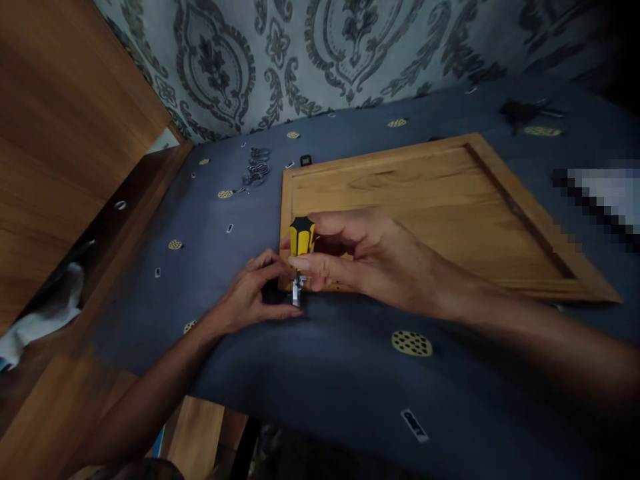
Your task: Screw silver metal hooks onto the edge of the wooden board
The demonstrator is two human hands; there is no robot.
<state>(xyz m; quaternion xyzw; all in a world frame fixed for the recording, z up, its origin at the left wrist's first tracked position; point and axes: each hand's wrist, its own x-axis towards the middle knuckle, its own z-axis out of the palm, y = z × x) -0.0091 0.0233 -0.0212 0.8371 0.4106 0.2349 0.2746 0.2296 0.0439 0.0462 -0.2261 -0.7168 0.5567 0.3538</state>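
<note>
My right hand (pixel 367 257) is closed around a yellow and black screwdriver (pixel 301 239), held upright with its handle end up. Its shaft points down at a small silver metal hinge (pixel 297 292) at the near left corner of a wooden cabinet door (pixel 390 193). Around that hinge, the thumb and fingers of my left hand (pixel 255 290) pinch it against the door's edge. The tip of the screwdriver is hidden by the hinge and fingers, so whether it sits in a screw cannot be told. The door lies flat on a dark blue patterned cloth.
Several metal hinges (pixel 257 167) lie in a loose pile on the cloth (pixel 320 387), left of the door. A small black piece (pixel 306 160) sits by its far left corner. Farther right is a dark tool-like object (pixel 530 113). A wooden panel (pixel 65 120) rises on the left.
</note>
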